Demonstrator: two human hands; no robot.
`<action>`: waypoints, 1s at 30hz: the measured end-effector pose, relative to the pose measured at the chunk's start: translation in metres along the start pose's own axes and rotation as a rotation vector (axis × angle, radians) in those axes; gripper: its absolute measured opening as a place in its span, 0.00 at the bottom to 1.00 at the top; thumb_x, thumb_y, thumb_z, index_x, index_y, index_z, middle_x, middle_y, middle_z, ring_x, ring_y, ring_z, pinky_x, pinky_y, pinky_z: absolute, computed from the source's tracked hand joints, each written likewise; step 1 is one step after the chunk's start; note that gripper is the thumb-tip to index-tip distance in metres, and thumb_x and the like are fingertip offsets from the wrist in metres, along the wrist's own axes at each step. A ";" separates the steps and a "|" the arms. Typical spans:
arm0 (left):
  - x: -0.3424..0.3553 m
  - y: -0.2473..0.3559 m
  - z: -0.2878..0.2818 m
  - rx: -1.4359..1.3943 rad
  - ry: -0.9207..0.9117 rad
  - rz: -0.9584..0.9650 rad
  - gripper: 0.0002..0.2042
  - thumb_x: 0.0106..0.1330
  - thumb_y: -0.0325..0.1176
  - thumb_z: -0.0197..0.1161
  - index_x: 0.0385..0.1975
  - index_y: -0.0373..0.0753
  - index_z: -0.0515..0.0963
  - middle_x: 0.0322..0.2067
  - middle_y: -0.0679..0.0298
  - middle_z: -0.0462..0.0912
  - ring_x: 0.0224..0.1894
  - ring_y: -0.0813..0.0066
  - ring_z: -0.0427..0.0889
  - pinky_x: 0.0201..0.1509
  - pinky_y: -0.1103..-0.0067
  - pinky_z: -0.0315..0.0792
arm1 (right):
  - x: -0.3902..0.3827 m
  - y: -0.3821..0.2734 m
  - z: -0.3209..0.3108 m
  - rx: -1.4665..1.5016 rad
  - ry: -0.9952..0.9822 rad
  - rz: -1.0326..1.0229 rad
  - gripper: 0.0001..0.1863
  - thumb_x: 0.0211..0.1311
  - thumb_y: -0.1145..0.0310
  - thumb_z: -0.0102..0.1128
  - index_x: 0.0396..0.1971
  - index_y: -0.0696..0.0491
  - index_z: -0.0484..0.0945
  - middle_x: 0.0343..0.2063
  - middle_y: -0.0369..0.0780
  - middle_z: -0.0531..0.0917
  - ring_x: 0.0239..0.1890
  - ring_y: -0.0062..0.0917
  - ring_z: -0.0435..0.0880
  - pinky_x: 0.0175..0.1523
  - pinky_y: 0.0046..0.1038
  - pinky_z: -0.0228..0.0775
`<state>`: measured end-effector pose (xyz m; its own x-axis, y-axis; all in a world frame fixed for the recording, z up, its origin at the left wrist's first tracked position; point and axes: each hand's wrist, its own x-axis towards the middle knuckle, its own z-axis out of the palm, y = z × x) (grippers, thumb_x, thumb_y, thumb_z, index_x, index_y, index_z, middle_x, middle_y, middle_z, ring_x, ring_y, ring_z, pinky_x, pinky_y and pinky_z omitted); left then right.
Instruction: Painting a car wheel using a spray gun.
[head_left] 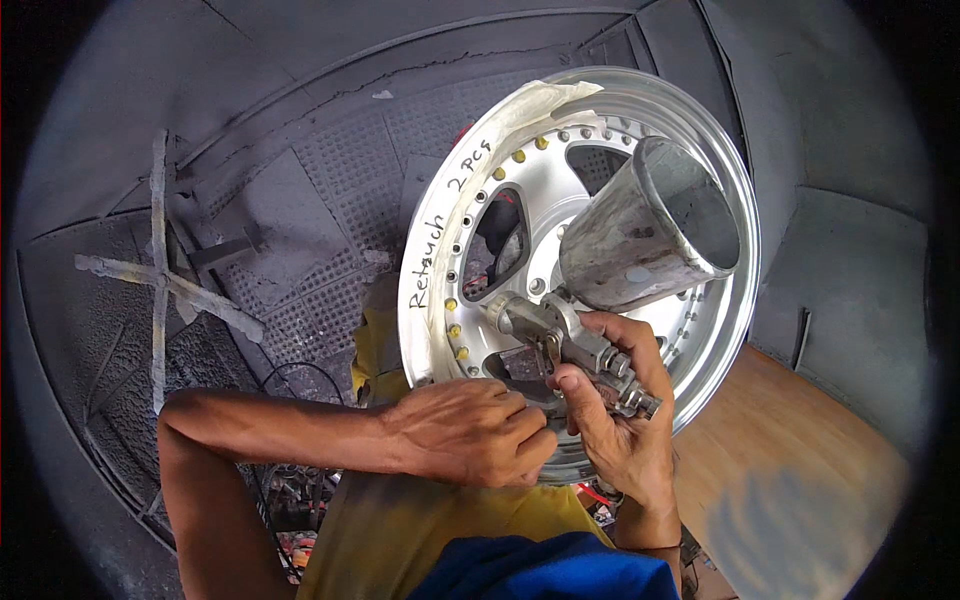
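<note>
My right hand (635,430) is wrapped around a metal spray gun (585,350), whose nozzle end points left. On top of the gun sits a paint-stained grey cup (615,240), tilted with its open mouth toward the upper right. Behind them stands a silver alloy wheel (738,320) with a polished lip. Whitish masking tape (425,270) with black handwriting covers its left edge, and several rim bolts there look yellow. My left hand (475,432) is closed in front of the wheel's lower edge, beside the gun's grip. Whatever its fingers hold is hidden.
A crusted cross-shaped stand (160,270) is at the left, by a grey floor of perforated panels (335,180). Grey panels (865,290) stand at the right, above a wood-toned board (790,430) with a grey sprayed patch. A dark cable (305,367) curls near my left forearm.
</note>
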<state>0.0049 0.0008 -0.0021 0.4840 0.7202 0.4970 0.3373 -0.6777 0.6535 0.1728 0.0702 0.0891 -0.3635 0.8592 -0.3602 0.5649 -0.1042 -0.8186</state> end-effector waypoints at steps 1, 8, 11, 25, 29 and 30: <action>0.000 0.000 -0.001 -0.034 -0.010 0.002 0.12 0.61 0.37 0.67 0.25 0.39 0.71 0.22 0.65 0.71 0.24 0.71 0.79 0.27 0.73 0.77 | 0.000 0.000 0.000 -0.001 0.000 0.001 0.22 0.68 0.70 0.72 0.57 0.59 0.76 0.43 0.46 0.87 0.41 0.26 0.86 0.47 0.27 0.77; 0.001 0.000 -0.002 -0.045 -0.045 0.013 0.11 0.64 0.36 0.64 0.26 0.37 0.72 0.22 0.63 0.72 0.24 0.69 0.80 0.26 0.71 0.77 | 0.003 -0.002 0.000 -0.032 -0.001 -0.006 0.22 0.68 0.70 0.72 0.57 0.59 0.76 0.43 0.47 0.87 0.40 0.27 0.87 0.46 0.27 0.77; 0.001 0.000 -0.001 -0.055 -0.035 0.011 0.11 0.64 0.36 0.64 0.26 0.37 0.73 0.22 0.63 0.73 0.24 0.69 0.80 0.26 0.71 0.78 | 0.004 0.000 -0.001 -0.045 0.013 -0.041 0.21 0.68 0.70 0.72 0.56 0.60 0.76 0.42 0.47 0.86 0.40 0.26 0.87 0.46 0.27 0.78; 0.001 0.000 -0.001 -0.061 -0.052 -0.002 0.12 0.65 0.38 0.64 0.28 0.36 0.73 0.23 0.63 0.74 0.24 0.68 0.81 0.27 0.71 0.79 | 0.002 0.000 -0.001 0.003 0.073 0.041 0.21 0.69 0.70 0.71 0.57 0.59 0.76 0.40 0.44 0.86 0.39 0.24 0.85 0.44 0.26 0.77; 0.000 0.000 0.002 -0.005 -0.008 -0.005 0.14 0.60 0.39 0.68 0.24 0.41 0.70 0.23 0.66 0.70 0.24 0.73 0.76 0.26 0.75 0.75 | 0.003 0.002 -0.001 -0.009 0.032 -0.006 0.21 0.69 0.70 0.72 0.57 0.59 0.76 0.41 0.45 0.87 0.41 0.25 0.86 0.46 0.26 0.77; 0.001 0.000 0.001 -0.006 -0.008 -0.005 0.14 0.60 0.39 0.68 0.24 0.41 0.70 0.23 0.66 0.70 0.24 0.73 0.76 0.26 0.75 0.75 | 0.002 0.002 -0.001 -0.009 0.032 -0.005 0.21 0.69 0.70 0.72 0.57 0.59 0.76 0.41 0.45 0.87 0.41 0.25 0.86 0.46 0.26 0.77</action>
<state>0.0062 0.0011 -0.0026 0.4888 0.7224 0.4892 0.3351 -0.6731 0.6592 0.1740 0.0725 0.0872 -0.3427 0.8753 -0.3413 0.5698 -0.0952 -0.8162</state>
